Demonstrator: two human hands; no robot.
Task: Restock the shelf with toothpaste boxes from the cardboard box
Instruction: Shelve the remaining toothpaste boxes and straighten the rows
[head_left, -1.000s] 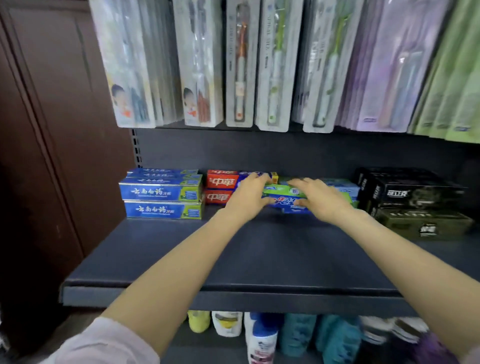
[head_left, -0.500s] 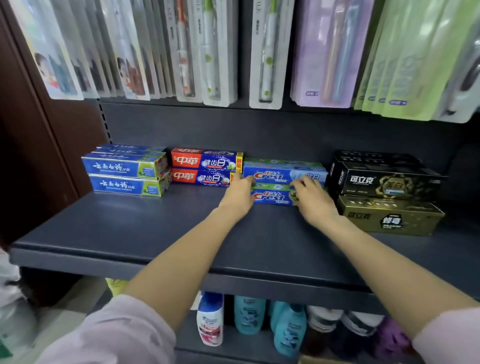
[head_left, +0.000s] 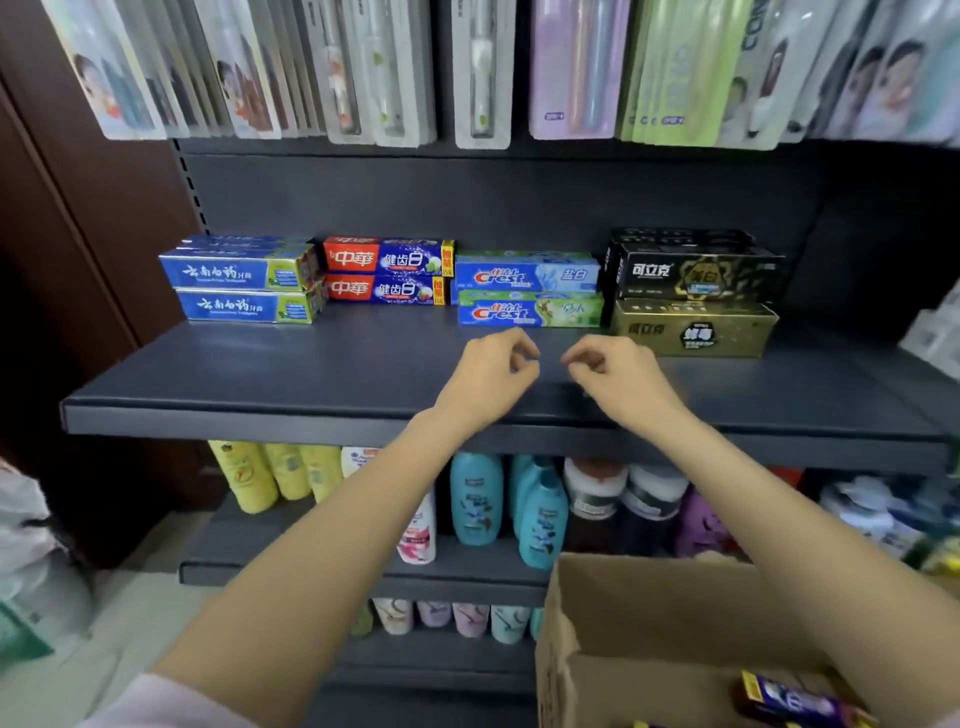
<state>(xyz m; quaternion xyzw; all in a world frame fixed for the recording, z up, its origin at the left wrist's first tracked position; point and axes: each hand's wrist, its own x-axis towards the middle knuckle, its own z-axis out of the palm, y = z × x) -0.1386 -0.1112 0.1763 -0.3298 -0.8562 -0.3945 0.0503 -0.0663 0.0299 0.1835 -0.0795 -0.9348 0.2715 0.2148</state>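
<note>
Hands empty: left hand (head_left: 488, 376) and right hand (head_left: 615, 382) hover over the shelf (head_left: 260, 384) front, fingers loosely curled, gripping nothing, just short of the Crest boxes (head_left: 527, 293). Those sit 2 high, faces out, flush between the red boxes (head_left: 387, 270) and black-gold boxes (head_left: 693, 291), so that slot looks done. Blue boxes (head_left: 244, 280) at far left (also 2 high). Carton (head_left: 644, 623) sits low right with at least 1 purple box (head_left: 789, 699) inside; probably next pick. Shelf front is bare, toothbrush packs (head_left: 483, 73) hang above, nothing blocks the reach down.
</note>
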